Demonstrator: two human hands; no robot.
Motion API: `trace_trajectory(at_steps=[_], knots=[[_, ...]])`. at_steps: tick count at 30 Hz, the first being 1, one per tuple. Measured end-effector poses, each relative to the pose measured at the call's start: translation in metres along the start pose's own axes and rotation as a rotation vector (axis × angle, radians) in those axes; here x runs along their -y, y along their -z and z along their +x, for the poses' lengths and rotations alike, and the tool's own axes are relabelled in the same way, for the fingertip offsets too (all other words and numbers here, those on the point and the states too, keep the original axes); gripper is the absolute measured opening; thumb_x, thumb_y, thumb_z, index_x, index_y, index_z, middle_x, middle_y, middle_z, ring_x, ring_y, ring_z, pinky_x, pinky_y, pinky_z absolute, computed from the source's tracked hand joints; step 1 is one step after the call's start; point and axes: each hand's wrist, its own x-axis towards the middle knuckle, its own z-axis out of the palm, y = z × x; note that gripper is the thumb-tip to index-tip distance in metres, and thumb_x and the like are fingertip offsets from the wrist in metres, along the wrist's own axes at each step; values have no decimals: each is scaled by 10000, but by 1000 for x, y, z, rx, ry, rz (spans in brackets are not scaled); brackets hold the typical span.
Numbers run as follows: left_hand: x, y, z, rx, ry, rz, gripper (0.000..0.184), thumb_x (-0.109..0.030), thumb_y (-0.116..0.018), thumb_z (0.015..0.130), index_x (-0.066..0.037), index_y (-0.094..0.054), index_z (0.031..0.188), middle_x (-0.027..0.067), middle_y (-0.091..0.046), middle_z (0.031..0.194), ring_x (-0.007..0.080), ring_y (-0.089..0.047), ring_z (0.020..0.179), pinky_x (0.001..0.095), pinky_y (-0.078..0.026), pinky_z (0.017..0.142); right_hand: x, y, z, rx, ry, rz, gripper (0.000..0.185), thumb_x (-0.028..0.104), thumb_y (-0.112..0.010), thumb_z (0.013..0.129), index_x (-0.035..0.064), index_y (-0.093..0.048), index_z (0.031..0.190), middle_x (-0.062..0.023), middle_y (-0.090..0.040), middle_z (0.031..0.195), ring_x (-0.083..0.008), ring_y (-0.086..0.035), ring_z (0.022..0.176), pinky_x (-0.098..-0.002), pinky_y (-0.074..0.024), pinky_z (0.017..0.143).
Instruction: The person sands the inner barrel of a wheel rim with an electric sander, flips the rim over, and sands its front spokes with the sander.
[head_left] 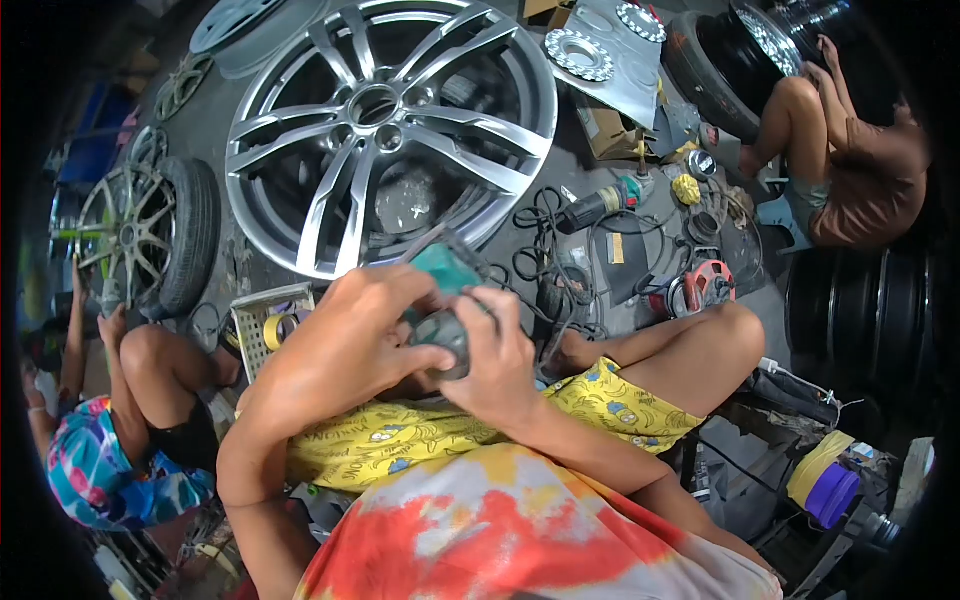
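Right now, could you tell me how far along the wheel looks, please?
The silver wheel's spokes already look bright. The left hand and right hand hold a blurred green-and-dark object. The wheel's inside looks darker and may be left; I cannot tell whether that is only shadow.

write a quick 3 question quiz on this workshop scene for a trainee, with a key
1. True or false: the left hand and the right hand are both on the same dark round part.
2. Which large item is straight ahead, just beyond the hands?
a) car door
b) silver alloy wheel
c) wooden ladder
3. Fill in the colour: the slotted plastic basket has a ____ roll of tape in it.

Key: 1 true; 2 b; 3 yellow.
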Motion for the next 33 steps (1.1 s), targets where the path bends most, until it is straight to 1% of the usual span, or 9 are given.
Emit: trace_trajectory(at_steps=[3, 6, 13, 16, 18, 20, 22, 27, 33], knots=[[5, -25, 16, -100, -131, -48, 445, -201, -878, 837, 41, -674, 1149, 168, -658, 1006, 289, -709, 831, 370, -585, 710, -21, 18, 8, -90, 8, -46, 797, 188, -926, 670, 67, -530, 1351, -193, -542, 1252, -430, -643, 1112, -501, -588, 842], [7, -47, 31, -234, -304, 4, 427, -152, -828, 877, 37, -655, 1219, 190, -659, 1008, 367, -695, 888, 414, -578, 769, -35, 29, 21, -214, 20, -85, 787, 154, -930, 675, 45, -523, 1340, -205, -544, 1228, -419, -627, 1070, -493, -560, 869], [-8, -23, -13, -47, -68, 116, 485, -117, -822, 844, 25, -645, 1272, 249, -677, 1107, 442, -687, 976, 466, -563, 796, -25, -3, -6, -100, 109, 47, 828, 261, -929, 686, 40, -537, 1381, -211, -541, 1270, -405, -634, 1125, -474, -576, 858], [-1, -26, -12, -63, -97, 138, 489, -128, -825, 842, 27, -645, 1269, 250, -673, 1086, 444, -686, 957, 470, -563, 793, -21, -2, -7, -57, 91, 81, 825, 240, -919, 663, 44, -544, 1371, -215, -548, 1256, -413, -630, 1111, -479, -573, 867], [6, -33, 1, -116, -138, 107, 477, -137, -830, 845, 26, -648, 1255, 238, -670, 1065, 438, -688, 919, 475, -557, 788, -31, 10, 6, -143, 106, -73, 786, 199, -915, 661, 39, -551, 1339, -211, -559, 1212, -414, -625, 1073, -486, -558, 873], [17, -41, 15, -290, -364, 122, 414, -146, -819, 865, 26, -664, 1208, 216, -671, 1025, 432, -687, 876, 477, -552, 788, -27, 29, 24, -186, 37, -106, 750, 145, -902, 667, 30, -549, 1319, -203, -568, 1165, -416, -615, 1044, -484, -542, 872], [23, -21, 21, -326, -366, 67, 286, -173, -796, 908, 29, -705, 1091, 187, -688, 943, 359, -706, 833, 434, -556, 738, -36, 48, 37, -136, 3, -121, 736, 120, -893, 680, 24, -543, 1320, -196, -572, 1147, -407, -612, 1044, -477, -530, 864], [51, 36, 13, -576, -143, 70, 238, -196, -767, 960, 35, -756, 1021, 119, -730, 838, 160, -669, 729, 325, -551, 714, -38, 63, 54, -7, 149, -250, 770, 144, -918, 665, 28, -542, 1327, -173, -576, 1149, -371, -614, 1018, -434, -511, 903], [85, 54, 2, -622, -108, 130, 314, -268, -745, 987, 45, -749, 1003, 93, -664, 758, 139, -551, 667, 314, -471, 634, -15, 87, 90, 396, 148, -248, 696, 131, -905, 636, 49, -590, 1252, -154, -589, 1113, -366, -626, 1024, -441, -520, 905]])
